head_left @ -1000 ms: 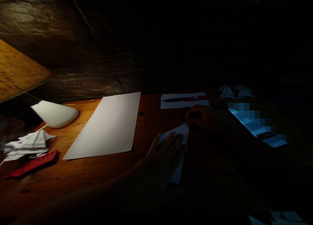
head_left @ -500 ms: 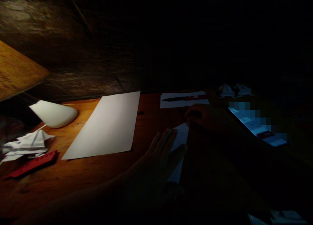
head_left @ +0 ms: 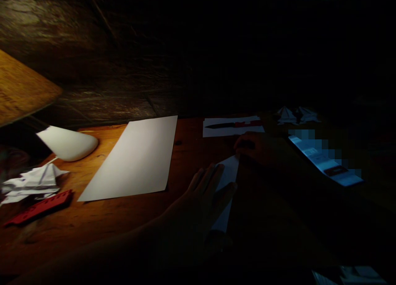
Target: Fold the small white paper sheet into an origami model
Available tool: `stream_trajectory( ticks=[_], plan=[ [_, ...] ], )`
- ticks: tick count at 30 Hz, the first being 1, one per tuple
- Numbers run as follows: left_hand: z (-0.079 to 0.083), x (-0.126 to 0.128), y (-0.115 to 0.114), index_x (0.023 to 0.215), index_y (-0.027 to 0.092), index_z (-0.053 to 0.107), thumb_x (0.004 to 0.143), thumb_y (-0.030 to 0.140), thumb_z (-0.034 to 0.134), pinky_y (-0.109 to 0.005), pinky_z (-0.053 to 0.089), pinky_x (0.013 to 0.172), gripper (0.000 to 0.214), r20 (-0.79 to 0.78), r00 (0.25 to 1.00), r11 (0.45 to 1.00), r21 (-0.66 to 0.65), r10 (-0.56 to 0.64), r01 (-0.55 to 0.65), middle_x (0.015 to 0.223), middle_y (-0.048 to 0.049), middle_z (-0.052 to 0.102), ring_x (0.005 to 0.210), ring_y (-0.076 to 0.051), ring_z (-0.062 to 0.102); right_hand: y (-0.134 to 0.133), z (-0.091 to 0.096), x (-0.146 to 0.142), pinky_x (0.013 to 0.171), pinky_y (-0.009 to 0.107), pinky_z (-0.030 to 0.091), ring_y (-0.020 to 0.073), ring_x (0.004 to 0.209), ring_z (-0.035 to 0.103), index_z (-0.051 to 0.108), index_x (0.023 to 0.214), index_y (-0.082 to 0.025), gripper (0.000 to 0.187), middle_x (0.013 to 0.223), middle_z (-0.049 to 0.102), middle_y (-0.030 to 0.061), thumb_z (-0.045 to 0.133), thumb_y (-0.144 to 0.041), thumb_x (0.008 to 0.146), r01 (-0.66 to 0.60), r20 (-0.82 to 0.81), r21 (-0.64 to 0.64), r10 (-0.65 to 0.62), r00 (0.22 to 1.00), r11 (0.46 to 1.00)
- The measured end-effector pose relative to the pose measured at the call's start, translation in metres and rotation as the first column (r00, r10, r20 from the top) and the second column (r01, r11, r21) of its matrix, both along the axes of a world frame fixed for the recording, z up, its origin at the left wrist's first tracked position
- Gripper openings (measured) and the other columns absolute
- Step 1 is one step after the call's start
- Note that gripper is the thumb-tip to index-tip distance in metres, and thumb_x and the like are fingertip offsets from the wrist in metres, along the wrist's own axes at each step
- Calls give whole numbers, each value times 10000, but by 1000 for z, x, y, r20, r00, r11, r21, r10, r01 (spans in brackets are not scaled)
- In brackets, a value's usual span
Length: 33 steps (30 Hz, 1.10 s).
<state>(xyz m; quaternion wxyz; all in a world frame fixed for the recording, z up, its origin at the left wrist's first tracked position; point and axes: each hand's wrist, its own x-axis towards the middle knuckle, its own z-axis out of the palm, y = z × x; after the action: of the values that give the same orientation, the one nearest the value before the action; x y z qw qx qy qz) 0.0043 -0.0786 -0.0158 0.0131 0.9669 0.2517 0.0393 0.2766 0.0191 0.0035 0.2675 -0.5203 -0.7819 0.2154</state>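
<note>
Paper [head_left: 228, 173] under spread left hand [head_left: 202, 196], right hand [head_left: 255, 147] pinching far corner, open wood [head_left: 183, 161] leftward

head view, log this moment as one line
left hand: spread on narrow paper | right hand: at its far corner | large sheet: left of hands | knife: on papers beyond | lit screen: right

my left hand [head_left: 207, 192] on the paper piece [head_left: 228, 171], my right hand [head_left: 255, 147] at its far corner. big sheet [head_left: 136, 161] left of both, lamp base [head_left: 69, 145] left of that. knife [head_left: 229, 125] on small sheets [head_left: 213, 132], behind my right hand. phone [head_left: 323, 163] further right, two paper figures [head_left: 286, 116] behind it. all on the table [head_left: 102, 215].
</note>
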Motion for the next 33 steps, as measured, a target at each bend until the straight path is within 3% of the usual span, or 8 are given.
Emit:
stream_trajectory(
  ticks=[6, 11, 13, 18, 21, 28, 33],
  plan=[
    [3, 2, -1, 1646, 170, 74, 807, 626, 742, -733, 201, 1186, 1166, -29, 1000, 1000, 23, 9, -9, 1685, -303, -7, 1533, -564, 68, -11, 3, -6, 785, 316, 473, 185, 863, 665, 733, 952, -196, 112, 979, 724, 50, 623, -211, 935, -8, 113, 109, -5, 994, 994],
    [1, 4, -1, 1632, 148, 155, 774, 714, 727, -746, 198, 1175, 1176, -22, 1000, 1000, 21, 20, -19, 1670, -329, 63, 1528, -570, 97, -37, 15, -25, 805, 349, 502, 224, 989, 639, 714, 1110, -162, 258, 1125, 693, 102, 479, -162, 1002, -146, 310, 256, 62, 949, 955],
    [-2, 5, 0, 1607, 136, 230, 829, 674, 699, -749, 236, 1154, 1056, -2, 1000, 997, 71, 12, -12, 1651, -350, 114, 1510, -584, 155, -48, 18, -35, 788, 348, 521, 234, 1025, 637, 703, 1165, -156, 284, 1161, 697, 109, 477, -154, 993, -255, 359, 243, 158, 920, 936],
    [-6, 8, 0, 1501, 121, 412, 912, 500, 675, -729, 283, 1146, 747, -39, 999, 990, 140, 1, 4, 1597, -340, 290, 1475, -575, 278, -60, 8, -47, 877, 389, 545, 250, 1070, 616, 678, 1254, -147, 355, 1204, 704, 118, 510, -100, 945, -347, 412, 203, 242, 878, 916],
    [-5, 9, -1, 1486, 132, 425, 931, 478, 662, -716, 282, 1159, 696, -55, 997, 985, 167, 49, -39, 1588, -326, 316, 1479, -560, 286, -59, 3, -47, 888, 390, 547, 246, 1064, 608, 677, 1266, -162, 354, 1205, 701, 117, 514, -120, 954, -326, 409, 191, 227, 884, 926],
    [-6, 5, 0, 1569, 140, 304, 896, 642, 640, -755, 269, 1141, 904, -71, 997, 994, 107, 11, -3, 1616, -343, 230, 1488, -596, 212, -65, 18, -51, 829, 347, 539, 221, 1030, 629, 673, 1287, -193, 372, 1211, 676, 96, 512, -125, 959, -260, 459, 126, 176, 871, 957],
    [-10, 7, -1, 1566, 145, 313, 947, 600, 588, -776, 258, 1132, 816, -39, 999, 993, 112, 29, -25, 1633, -340, 183, 1499, -605, 158, -62, 5, -46, 719, 320, 515, 212, 927, 660, 683, 1262, -225, 374, 1190, 678, 90, 518, -130, 940, -189, 474, 112, 114, 873, 976]
  ],
)
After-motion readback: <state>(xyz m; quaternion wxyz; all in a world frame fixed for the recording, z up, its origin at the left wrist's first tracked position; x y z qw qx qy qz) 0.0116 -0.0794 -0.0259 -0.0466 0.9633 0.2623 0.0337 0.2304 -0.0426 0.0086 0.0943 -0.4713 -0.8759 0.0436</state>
